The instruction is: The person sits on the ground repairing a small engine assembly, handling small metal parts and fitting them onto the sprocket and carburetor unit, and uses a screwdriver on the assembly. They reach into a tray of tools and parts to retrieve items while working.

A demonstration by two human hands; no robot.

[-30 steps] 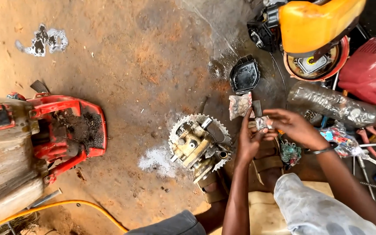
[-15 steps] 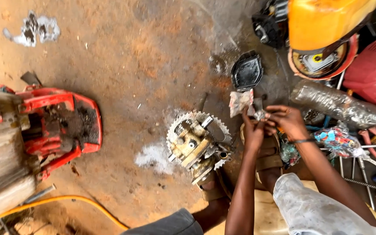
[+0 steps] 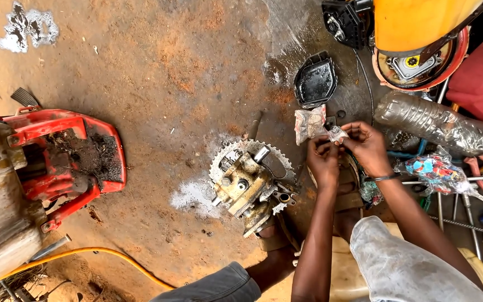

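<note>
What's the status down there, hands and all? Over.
Left hand and right hand both pinching a small clear plastic packet. Sprocketed engine part on the ground beside them. Nothing between.

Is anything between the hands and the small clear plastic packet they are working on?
Nothing visible. The left hand and right hand both pinch the small plastic packet directly, above the dirt floor, apart from the toothed engine part.

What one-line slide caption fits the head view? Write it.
Both hands, left hand and right hand, pinch a small clear plastic packet above a toothed engine part.
</note>
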